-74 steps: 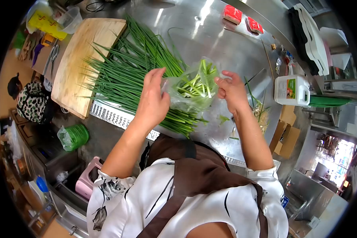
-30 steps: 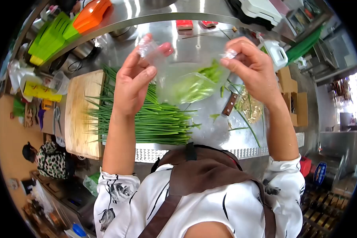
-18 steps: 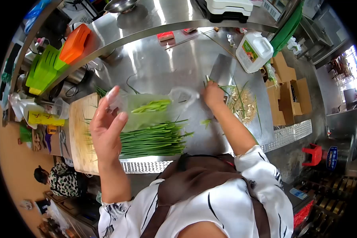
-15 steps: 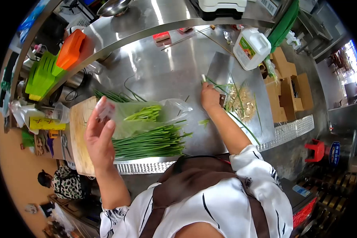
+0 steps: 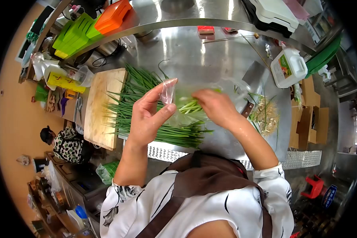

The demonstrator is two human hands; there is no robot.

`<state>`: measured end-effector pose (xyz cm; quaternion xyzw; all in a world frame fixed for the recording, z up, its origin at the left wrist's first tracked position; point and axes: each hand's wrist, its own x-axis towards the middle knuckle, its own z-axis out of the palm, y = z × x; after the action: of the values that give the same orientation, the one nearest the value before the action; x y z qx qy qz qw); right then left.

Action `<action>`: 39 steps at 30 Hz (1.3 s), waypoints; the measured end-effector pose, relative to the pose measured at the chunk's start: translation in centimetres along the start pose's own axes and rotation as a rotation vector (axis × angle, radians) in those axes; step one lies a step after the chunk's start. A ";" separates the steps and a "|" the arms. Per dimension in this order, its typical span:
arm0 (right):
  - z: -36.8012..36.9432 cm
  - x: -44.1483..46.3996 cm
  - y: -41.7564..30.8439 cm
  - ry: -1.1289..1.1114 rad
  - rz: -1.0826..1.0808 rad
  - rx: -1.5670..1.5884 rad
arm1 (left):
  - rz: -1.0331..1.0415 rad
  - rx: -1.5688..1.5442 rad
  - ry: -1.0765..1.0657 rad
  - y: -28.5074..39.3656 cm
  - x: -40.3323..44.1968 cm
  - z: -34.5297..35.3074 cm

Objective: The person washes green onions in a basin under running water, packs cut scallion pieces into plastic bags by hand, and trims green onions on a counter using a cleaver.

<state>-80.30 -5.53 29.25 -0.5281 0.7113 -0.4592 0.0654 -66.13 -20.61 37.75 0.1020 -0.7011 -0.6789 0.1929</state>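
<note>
My left hand [image 5: 148, 117] has a clear plastic bag [image 5: 168, 94] at its thumb and fingers, the film stretched between them. Short cut chive stalks [image 5: 189, 107] lie in the bag, pale green and bunched. Over them is my right hand [image 5: 220, 108], its fingers curled down at the bag; green ends show beside its fingers, and its fingertips are partly hidden. Long green chives [image 5: 178, 133] are heaped under and left of the bag. Right of my right hand lies a cleaver [image 5: 254, 75], beside a pile of pale trimmings [image 5: 267, 115].
A wooden cutting board [image 5: 101, 107] stands at the left of the steel table [image 5: 186, 51]. A white jug [image 5: 287, 67] is at the back right. Green and orange plastic holders [image 5: 113, 16] sit on the shelf. Cardboard boxes [image 5: 309, 119] are on the right; another person [image 5: 69, 144] is at lower left.
My right hand has moved left from beside the cleaver to the bag's stalks. My left hand still has the bag's edge. The view has shifted, so the table's contents appear elsewhere.
</note>
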 end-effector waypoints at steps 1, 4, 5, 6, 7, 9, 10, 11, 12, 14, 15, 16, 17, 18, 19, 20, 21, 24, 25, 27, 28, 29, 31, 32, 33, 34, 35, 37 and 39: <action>0.3 0.0 0.3 -0.110 -0.050 -0.395 | 0.005 -0.004 -0.005 0.3 -0.1 0.3; -3.6 -2.4 -1.1 0.285 -0.190 -0.445 | 0.015 -0.141 0.031 0.9 -0.4 0.8; -4.9 -3.1 -1.6 0.535 -0.236 -0.527 | 0.018 -0.153 0.025 0.9 -0.5 0.8; -5.5 -3.3 -1.4 0.531 -0.238 -0.542 | -0.004 -0.180 0.039 0.9 -0.7 1.0; -5.8 -3.7 -1.1 0.547 -0.100 -0.780 | -0.031 -0.205 0.052 1.0 -0.8 1.2; -5.6 -5.5 1.0 0.572 0.046 -1.020 | -0.044 -0.217 0.070 1.4 -0.5 2.3; -4.7 -7.6 3.6 0.310 0.440 -0.628 | -0.043 -0.197 0.105 1.0 -0.4 2.4; -4.2 -8.8 5.0 0.032 0.797 -0.207 | -0.048 -0.178 0.143 0.4 -0.3 2.4; -4.5 -8.8 4.5 0.039 0.795 -0.208 | 0.124 -0.016 0.131 -0.6 0.1 1.8; -5.5 -8.4 2.7 0.188 0.643 -0.053 | 0.076 -0.097 0.133 -1.2 0.5 1.6; -5.9 -7.8 1.5 0.205 0.651 -0.055 | 0.022 -0.178 0.134 -1.3 0.8 1.8; -6.1 -6.9 -0.1 0.158 0.593 0.005 | -0.039 -0.235 0.078 -1.2 1.0 2.2; -6.3 -6.1 -1.5 0.114 0.536 0.063 | -0.043 -0.238 0.050 -1.6 1.0 2.7; -6.3 -5.3 -2.6 0.086 0.382 0.047 | 0.029 -0.112 -0.126 -2.2 0.8 3.3; -6.2 -4.6 -3.5 0.058 0.230 0.029 | 0.103 0.013 -0.303 -2.6 0.5 3.9; -5.8 -3.8 -4.3 0.091 0.079 0.044 | -0.035 0.081 -0.404 -2.5 0.1 4.6; -5.4 -3.1 -5.0 0.122 -0.068 0.054 | -0.119 0.266 -0.421 -1.9 -0.2 5.6; -4.9 -2.7 -6.8 0.074 -0.062 -0.035 | 0.415 0.651 -0.456 -5.8 0.1 7.0; -4.9 -2.7 -7.1 0.042 -0.147 -0.008 | 0.463 0.712 -0.434 -6.7 -0.3 7.2; -6.1 -3.2 -6.8 0.021 -0.218 0.014 | 0.513 0.766 -0.427 -6.7 -0.7 7.5; -7.2 -3.3 -6.1 0.136 -0.264 0.123 | 0.207 0.616 -0.355 -6.1 -0.8 7.5; -8.3 -3.5 -5.5 0.247 -0.316 0.233 | -0.144 0.353 -0.306 -4.7 -0.5 8.4; -8.5 -4.6 -3.7 0.351 -0.216 0.171 | -0.462 0.082 -0.153 -3.2 -0.1 9.2; -7.6 -5.4 -2.5 0.216 -0.111 0.182 | -0.534 -0.039 -0.219 -3.0 0.1 9.0; -6.9 -6.0 -1.7 0.081 -0.009 0.194 | -0.605 -0.158 -0.284 -2.8 0.3 8.9; -6.5 -6.5 -1.5 0.108 -0.009 0.217 | -0.648 -0.125 -0.292 -2.6 0.6 9.3; -6.7 -6.5 -1.3 0.107 -0.016 0.219 | -0.643 -0.122 -0.288 -2.4 0.9 9.7; -6.9 -6.9 -1.2 0.252 0.009 0.127 | -0.609 -0.035 -0.357 -2.1 1.1 10.2; -7.1 -7.3 -1.4 0.253 -0.060 0.053 | -0.659 -0.093 -0.359 -2.4 1.3 9.4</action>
<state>-80.31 4.52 31.49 -0.4853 0.6853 -0.5424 -0.0247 -71.46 -12.68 35.48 0.1928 -0.6217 -0.7427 -0.1573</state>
